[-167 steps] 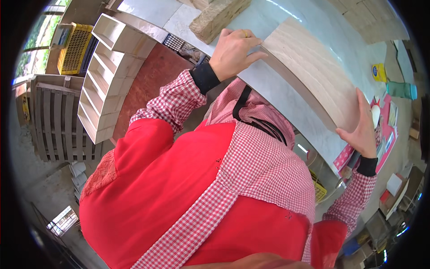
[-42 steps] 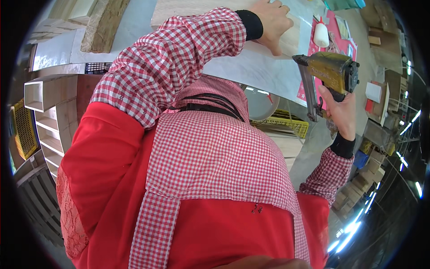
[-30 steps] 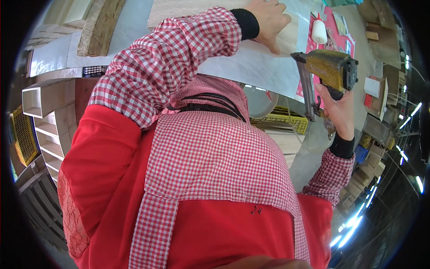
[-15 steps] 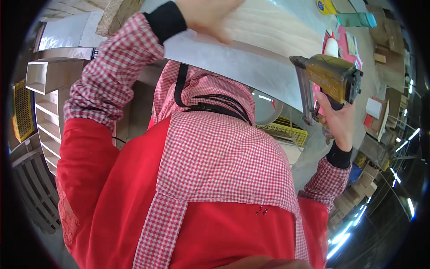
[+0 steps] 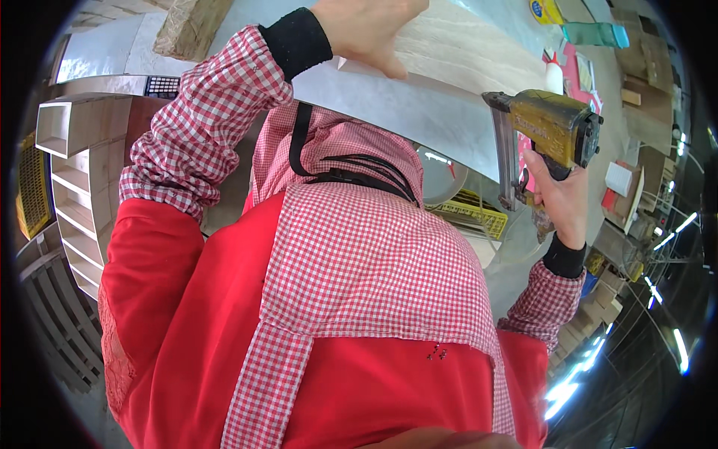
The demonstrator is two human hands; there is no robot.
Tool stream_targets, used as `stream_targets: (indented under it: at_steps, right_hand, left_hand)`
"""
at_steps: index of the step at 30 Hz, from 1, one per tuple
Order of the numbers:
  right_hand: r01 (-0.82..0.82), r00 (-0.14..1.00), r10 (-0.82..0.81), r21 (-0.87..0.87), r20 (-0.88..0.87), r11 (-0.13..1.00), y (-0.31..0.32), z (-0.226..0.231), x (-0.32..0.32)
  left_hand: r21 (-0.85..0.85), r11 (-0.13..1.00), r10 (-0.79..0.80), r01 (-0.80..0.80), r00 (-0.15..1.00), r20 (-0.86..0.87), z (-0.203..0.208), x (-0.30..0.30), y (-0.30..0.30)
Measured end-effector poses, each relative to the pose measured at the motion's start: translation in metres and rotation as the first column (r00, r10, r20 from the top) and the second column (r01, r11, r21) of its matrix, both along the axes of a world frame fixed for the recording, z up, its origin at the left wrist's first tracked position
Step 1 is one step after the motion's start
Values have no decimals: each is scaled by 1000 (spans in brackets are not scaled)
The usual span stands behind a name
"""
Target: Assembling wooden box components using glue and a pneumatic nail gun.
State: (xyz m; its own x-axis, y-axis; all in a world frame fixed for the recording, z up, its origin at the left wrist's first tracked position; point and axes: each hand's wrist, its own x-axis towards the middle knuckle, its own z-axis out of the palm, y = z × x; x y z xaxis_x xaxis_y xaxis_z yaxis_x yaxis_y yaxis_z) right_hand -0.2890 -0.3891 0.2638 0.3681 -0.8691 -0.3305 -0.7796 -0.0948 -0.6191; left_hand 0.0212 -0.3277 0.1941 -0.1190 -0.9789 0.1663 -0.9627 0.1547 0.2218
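Here, right fingers (image 5: 536, 169) grip nailer (image 5: 544, 126); left fingers (image 5: 392, 67) spread.

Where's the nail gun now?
In the head view, the nail gun is right of centre, held in the right hand near the pale wooden piece.

There are two bare hands (image 5: 370, 34) (image 5: 566, 203), one yellow-and-black nail gun (image 5: 546, 123), one translucent teal bottle (image 5: 592, 34) and one white red-tipped bottle (image 5: 553, 78).

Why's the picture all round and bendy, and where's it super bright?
Head view: the fisheye lens curves straight things near the rim, like the slatted wood; head view: lamps at right glare white; head view: the nail gun looks fairly sharp.
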Motion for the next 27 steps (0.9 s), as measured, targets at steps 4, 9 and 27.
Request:
stream_targets:
  at_steps: [4,9,27]
  right_hand:
    - [14,995,-8,64,-100,998,-6,2,-2]
    - [-140,986,135,-52,-95,989,-10,-4,-3]
    - [-339,890,376,-175,259,924,-6,-3,1]
  left_hand:
    - [14,1000,1,-1,1000,-8,1,-2,0]
    - [-428,891,-199,151,978,-68,-48,17,4]
    - [-65,978,-206,198,964,-170,12,-25,-18]
